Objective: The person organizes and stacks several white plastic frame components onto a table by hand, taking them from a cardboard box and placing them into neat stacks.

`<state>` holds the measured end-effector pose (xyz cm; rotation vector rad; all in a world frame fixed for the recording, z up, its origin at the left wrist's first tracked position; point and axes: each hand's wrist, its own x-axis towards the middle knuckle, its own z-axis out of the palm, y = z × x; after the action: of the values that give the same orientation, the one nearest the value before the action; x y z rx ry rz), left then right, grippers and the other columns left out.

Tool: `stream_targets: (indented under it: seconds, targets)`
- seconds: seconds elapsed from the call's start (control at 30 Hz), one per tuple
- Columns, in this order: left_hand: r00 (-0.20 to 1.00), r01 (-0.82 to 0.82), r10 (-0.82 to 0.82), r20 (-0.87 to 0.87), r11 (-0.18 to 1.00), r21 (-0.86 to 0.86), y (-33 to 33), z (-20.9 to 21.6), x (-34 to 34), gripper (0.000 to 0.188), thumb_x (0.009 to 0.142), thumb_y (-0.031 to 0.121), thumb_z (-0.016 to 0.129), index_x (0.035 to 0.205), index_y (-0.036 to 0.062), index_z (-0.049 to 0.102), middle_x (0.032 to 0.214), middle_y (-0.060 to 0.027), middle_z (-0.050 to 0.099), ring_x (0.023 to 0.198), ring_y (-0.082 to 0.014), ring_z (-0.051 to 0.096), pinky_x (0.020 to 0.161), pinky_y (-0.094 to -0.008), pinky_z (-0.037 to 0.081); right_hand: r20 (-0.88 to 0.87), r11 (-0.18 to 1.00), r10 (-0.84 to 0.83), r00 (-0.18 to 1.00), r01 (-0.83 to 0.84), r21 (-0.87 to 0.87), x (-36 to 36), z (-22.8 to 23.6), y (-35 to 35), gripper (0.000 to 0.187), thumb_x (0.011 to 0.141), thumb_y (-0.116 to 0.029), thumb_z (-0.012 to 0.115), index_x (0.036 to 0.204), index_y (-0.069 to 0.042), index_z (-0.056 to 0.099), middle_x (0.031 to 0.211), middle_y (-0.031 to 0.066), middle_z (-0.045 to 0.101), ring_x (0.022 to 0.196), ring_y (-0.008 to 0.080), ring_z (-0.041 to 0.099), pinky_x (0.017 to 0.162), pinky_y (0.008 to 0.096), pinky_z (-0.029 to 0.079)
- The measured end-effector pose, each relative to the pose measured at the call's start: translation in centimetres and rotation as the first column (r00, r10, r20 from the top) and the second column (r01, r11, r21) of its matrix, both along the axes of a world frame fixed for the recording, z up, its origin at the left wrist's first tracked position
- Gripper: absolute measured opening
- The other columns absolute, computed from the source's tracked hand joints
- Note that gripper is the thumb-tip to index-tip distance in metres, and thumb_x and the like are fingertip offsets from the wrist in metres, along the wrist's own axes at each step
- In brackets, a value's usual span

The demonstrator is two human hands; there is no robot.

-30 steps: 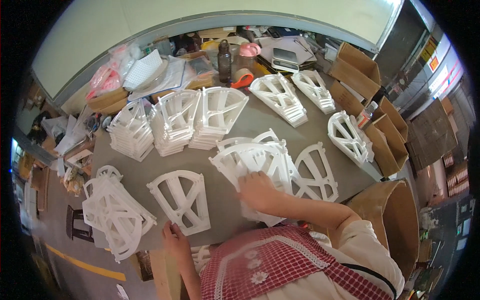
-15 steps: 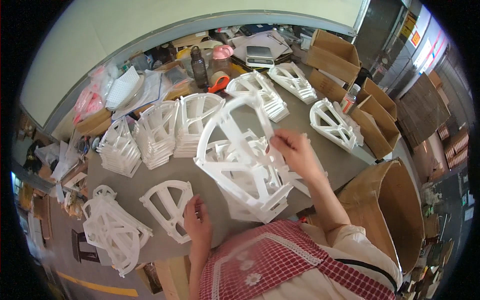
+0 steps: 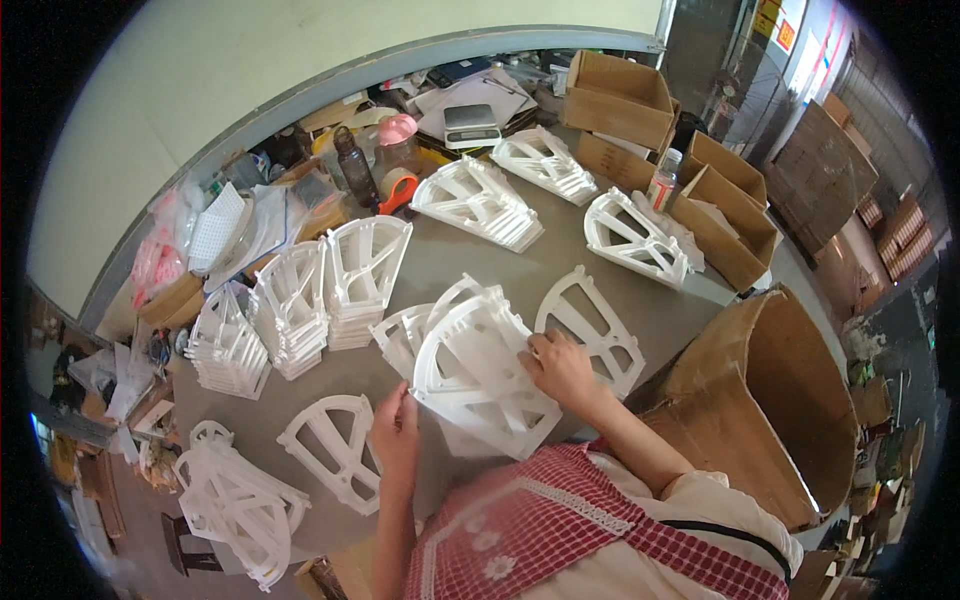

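Observation:
In front of me, a white fan-shaped plastic frame (image 3: pixel 478 370) is tilted over the grey table (image 3: pixel 500 268). My right hand (image 3: pixel 562 370) grips its right edge, fingers curled over it. At its left corner, the fingertips of my left hand (image 3: pixel 396 430) are closed together on the rim. More frames lie partly hidden behind the held one. A separate frame (image 3: pixel 595 330) rests flat just beyond my right hand. Left of my left hand lies another single frame (image 3: pixel 335 450), and past it a loose heap of frames (image 3: pixel 245 505) overhangs the table edge.
Nested stacks of frames (image 3: pixel 365 275) stand along the left and back. Behind them are orange-handled scissors (image 3: pixel 398 190), a dark bottle (image 3: pixel 355 165) and a small scale (image 3: pixel 470 125). Cardboard boxes (image 3: pixel 620 95) stand at the back right; a large open carton (image 3: pixel 700 385) sits beside my right arm.
My right hand has lowered the frame and brought it nearer. My left hand has moved up to its left corner. A frame now lies flat to the right, and the view has shifted slightly.

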<state>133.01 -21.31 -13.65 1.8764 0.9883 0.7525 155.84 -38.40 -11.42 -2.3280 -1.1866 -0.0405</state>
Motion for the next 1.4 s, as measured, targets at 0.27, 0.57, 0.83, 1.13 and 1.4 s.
stream_targets:
  seconds: [0.27, 0.57, 0.83, 1.13, 1.4]
  targets:
    - [0.999, 0.013, -0.013, 0.042, 1.0, -0.001, 0.3, -1.0, 0.4, 0.025, 0.096, 0.016, 0.058, 0.114, 0.0017, 0.066, 0.091, -0.0054, 0.066, 0.074, -0.0101, 0.059, 0.063, -0.025, 0.047, -0.228, 0.996, -0.077, 0.971, 0.064, -0.066, -0.1, -1.2, 0.9, 0.027, 0.093, -0.028, 0.055, 0.098, -0.001, 0.054, 0.079, 0.0214, 0.065, 0.076, 0.0404, 0.064, 0.068, 0.0495, 0.05]
    - [0.973, -0.037, 0.082, 0.218, 0.978, -0.205, -2.2, 3.0, 0.7, 0.027, 0.098, 0.015, 0.054, 0.121, -0.0012, 0.058, 0.097, -0.0043, 0.064, 0.075, -0.0063, 0.055, 0.064, -0.0215, 0.045, -0.224, 0.999, -0.024, 0.974, 0.033, 0.037, -1.5, 2.3, -0.6, 0.03, 0.093, -0.027, 0.057, 0.107, 0.0, 0.059, 0.084, 0.021, 0.066, 0.077, 0.0379, 0.064, 0.07, 0.0441, 0.051]
    - [0.901, 0.338, -0.386, 0.199, 0.91, 0.24, -5.2, 5.3, 5.8, 0.031, 0.093, 0.008, 0.057, 0.123, -0.0006, 0.058, 0.114, -0.0167, 0.062, 0.107, -0.0269, 0.06, 0.092, -0.0378, 0.047, -0.788, 0.851, -0.027, 0.615, 0.427, 0.304, 5.6, 0.6, -3.2, 0.028, 0.094, -0.015, 0.057, 0.114, 0.002, 0.064, 0.08, 0.0061, 0.062, 0.07, 0.0136, 0.057, 0.063, 0.0287, 0.047]
    - [0.9, 0.372, -0.134, -0.415, 0.732, 0.57, -3.2, 1.8, 4.8, 0.035, 0.09, 0.018, 0.053, 0.123, 0.008, 0.057, 0.132, -0.0121, 0.053, 0.131, -0.0357, 0.04, 0.109, -0.0535, 0.028, -0.488, 0.853, -0.378, 0.787, 0.501, 0.147, 15.1, -12.1, -8.2, 0.026, 0.088, -0.019, 0.064, 0.105, -0.002, 0.071, 0.077, 0.0119, 0.068, 0.07, 0.0211, 0.063, 0.066, 0.0349, 0.049]
    - [0.923, 0.377, -0.263, -0.28, 0.756, 0.534, -0.8, 1.1, 2.3, 0.027, 0.087, 0.005, 0.055, 0.113, 0.0037, 0.057, 0.129, -0.0135, 0.055, 0.127, -0.0432, 0.043, 0.11, -0.0523, 0.031, 0.194, 0.882, -0.445, 0.874, 0.465, -0.07, 12.4, -7.4, -7.6, 0.021, 0.079, -0.01, 0.058, 0.097, -0.005, 0.069, 0.101, 0.0194, 0.066, 0.086, 0.0385, 0.063, 0.08, 0.0457, 0.051]
